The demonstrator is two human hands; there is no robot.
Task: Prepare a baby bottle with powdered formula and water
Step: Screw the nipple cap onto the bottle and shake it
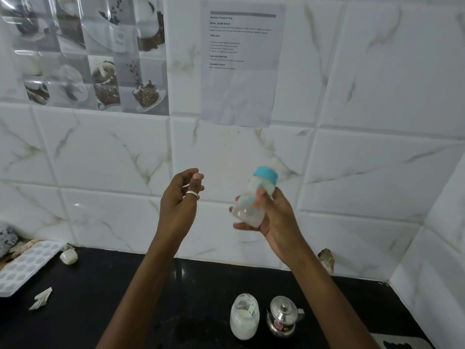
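The right hand gripped the baby bottle around its lower body, held up well above the surface. Its long axis was tilted, with the teal cap up and to the right, and blur hid most of what looked like cloudy white contents. The left hand hovered empty just left of the bottle, fingers loosely curled, and looked the freer one to help. Near, on the surface, a jar part full of white powder stood just left of a lidded steel pot.
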